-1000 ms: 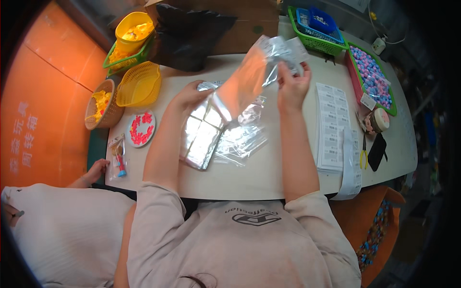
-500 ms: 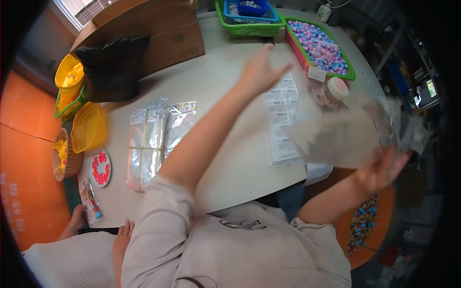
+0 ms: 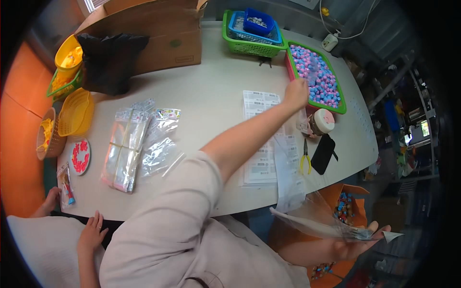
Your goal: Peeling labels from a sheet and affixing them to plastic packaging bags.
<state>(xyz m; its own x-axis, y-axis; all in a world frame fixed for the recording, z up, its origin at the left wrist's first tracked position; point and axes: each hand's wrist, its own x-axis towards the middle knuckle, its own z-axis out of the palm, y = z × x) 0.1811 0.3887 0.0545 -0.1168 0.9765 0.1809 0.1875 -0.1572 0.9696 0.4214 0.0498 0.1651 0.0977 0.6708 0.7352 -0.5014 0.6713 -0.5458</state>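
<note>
My left hand (image 3: 295, 92) reaches far across the white table (image 3: 216, 96) and rests, fingers curled, at the near rim of a green tray (image 3: 342, 109) full of small pink and blue pieces. What it holds, if anything, is hidden. My right hand (image 3: 355, 247) is low at the right, off the table, pinching a clear plastic bag (image 3: 312, 221) that hangs over an orange bin (image 3: 353, 197) of coloured pieces. White label sheets (image 3: 259, 103) lie under my left forearm.
A pile of clear bags (image 3: 125, 153) lies at the left. Yellow-handled pliers (image 3: 305, 161), a black case (image 3: 322, 153) and a round jar (image 3: 322, 121) sit near the tray. A green basket (image 3: 249, 45), cardboard box (image 3: 163, 33) and yellow baskets (image 3: 77, 113) line the far side. Another person's hands (image 3: 91, 235) are at lower left.
My left hand has moved from the label sheets out to the tray of pink and blue pieces. My right hand has carried the clear bag down over the orange bin.
</note>
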